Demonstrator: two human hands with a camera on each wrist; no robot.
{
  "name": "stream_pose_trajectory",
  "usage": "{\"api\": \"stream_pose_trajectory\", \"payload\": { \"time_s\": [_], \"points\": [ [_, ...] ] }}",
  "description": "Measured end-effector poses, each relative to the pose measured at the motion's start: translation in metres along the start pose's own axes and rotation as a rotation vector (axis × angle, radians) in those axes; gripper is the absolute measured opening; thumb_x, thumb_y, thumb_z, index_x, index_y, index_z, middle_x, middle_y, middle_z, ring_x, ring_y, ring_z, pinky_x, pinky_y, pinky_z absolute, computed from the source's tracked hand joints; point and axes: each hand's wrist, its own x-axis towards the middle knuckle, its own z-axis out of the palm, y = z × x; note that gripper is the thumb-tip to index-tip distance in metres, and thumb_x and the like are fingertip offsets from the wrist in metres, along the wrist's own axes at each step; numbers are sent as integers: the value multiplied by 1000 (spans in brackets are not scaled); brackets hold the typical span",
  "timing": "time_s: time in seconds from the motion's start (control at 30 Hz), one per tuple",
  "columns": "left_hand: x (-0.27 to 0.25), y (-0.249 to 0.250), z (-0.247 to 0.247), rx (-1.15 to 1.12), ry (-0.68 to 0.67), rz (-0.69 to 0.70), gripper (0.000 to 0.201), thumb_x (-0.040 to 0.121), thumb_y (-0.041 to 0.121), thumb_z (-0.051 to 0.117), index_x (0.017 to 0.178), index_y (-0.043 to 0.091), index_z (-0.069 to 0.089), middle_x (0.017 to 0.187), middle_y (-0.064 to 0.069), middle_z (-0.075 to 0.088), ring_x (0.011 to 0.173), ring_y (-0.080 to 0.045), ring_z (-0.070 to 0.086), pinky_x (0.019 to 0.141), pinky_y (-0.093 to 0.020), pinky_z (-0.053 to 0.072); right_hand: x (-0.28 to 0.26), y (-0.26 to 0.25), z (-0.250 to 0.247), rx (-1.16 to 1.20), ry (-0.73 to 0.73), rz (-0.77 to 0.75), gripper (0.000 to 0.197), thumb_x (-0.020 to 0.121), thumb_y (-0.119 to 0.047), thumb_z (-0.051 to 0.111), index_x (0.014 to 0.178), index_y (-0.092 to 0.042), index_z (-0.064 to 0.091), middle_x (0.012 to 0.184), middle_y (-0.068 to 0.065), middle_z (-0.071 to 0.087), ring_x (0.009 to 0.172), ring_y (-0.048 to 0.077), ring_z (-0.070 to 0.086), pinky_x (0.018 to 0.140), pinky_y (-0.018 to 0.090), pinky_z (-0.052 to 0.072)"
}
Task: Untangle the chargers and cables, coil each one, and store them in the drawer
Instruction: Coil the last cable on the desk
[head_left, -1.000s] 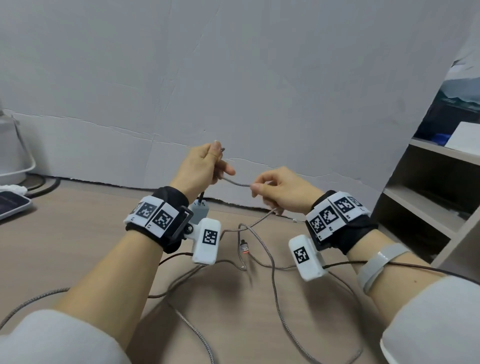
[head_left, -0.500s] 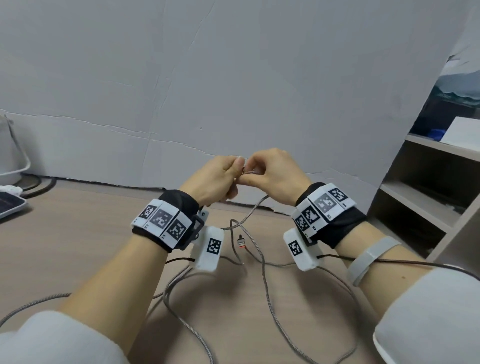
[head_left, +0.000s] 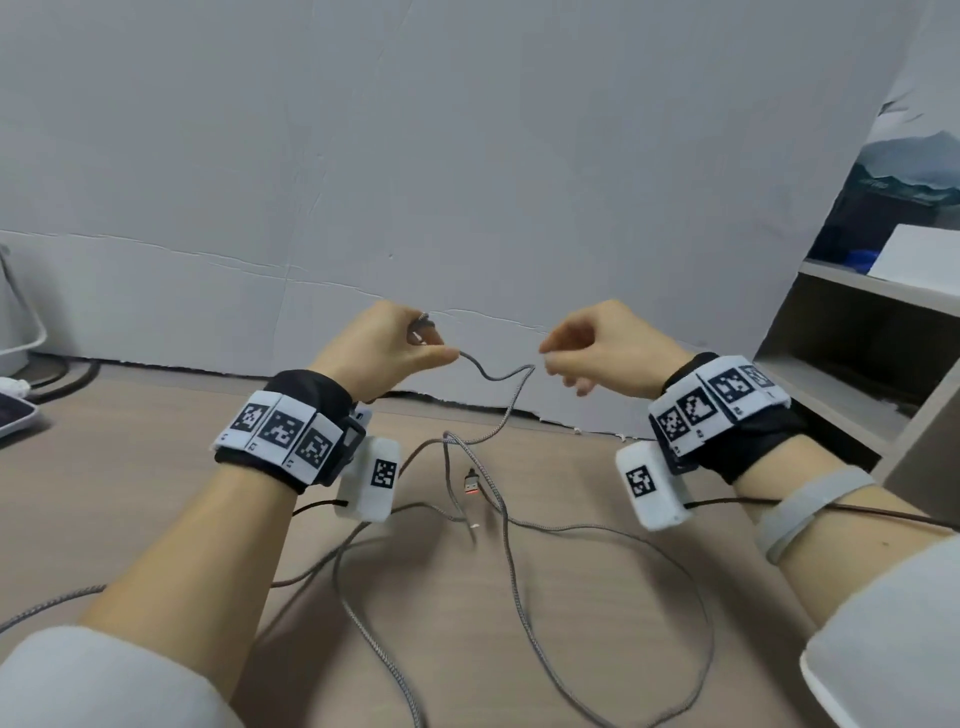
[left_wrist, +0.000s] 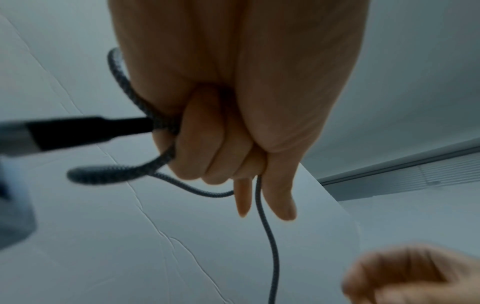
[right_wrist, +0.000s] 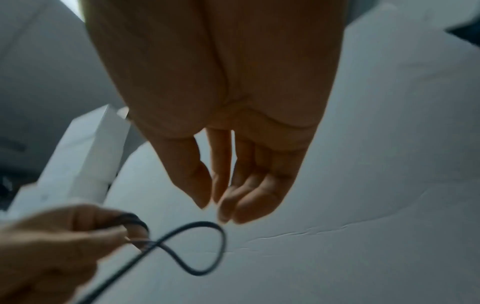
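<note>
My left hand (head_left: 431, 347) is raised above the table and grips small loops of a grey braided cable (head_left: 496, 375) in its curled fingers. In the left wrist view the cable (left_wrist: 265, 226) leaves between thumb and forefinger of that hand (left_wrist: 221, 144), and a black connector (left_wrist: 85, 131) sticks out to the side. My right hand (head_left: 558, 358) hovers just right of the cable's raised bend, fingers relaxed. The right wrist view shows the right hand (right_wrist: 221, 197) holding nothing, with a cable loop (right_wrist: 223, 242) below it. The rest of the cable trails down onto the table (head_left: 156, 493).
More grey cable (head_left: 511, 571) lies in wide loops on the table between my forearms, with a USB plug (head_left: 471, 480) among it. A shelf unit (head_left: 857, 364) stands at the right. A phone (head_left: 13, 415) and a white appliance (head_left: 15, 322) sit at the far left. A grey wall runs behind.
Half a second ago both hands met on the cable. The right hand has let go and moved right; the left keeps the loops and a new slack bend hangs between them.
</note>
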Motion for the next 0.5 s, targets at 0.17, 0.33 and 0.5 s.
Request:
{"api": "stream_pose_trajectory", "payload": {
  "time_s": [0.17,0.33,0.5],
  "points": [
    [-1,14,11,48,26,99,39,94,34,69,70,4,64,55,2,51,41,-5,38,43,-16,28,5,-28,34,-182,-140,138,69,84,-44,77,133,-3,53,118,12,66,86,27,73,80,43,62],
    [11,-2,0,-431,255,-99,41,105,36,51,70,15,53,45,10,34,37,-10,28,42,-21,23,21,4,52,163,10,180,19,95,7,44,94,-4,61,90,21,71,52,26,67,50,34,56],
    [43,-36,-18,-551,431,-330,41,107,35,45,72,13,48,50,0,33,31,-10,30,41,-19,27,7,20,17,663,181,16,10,96,2,59,92,-4,65,84,15,74,34,10,34,36,19,26]
  ]
}}
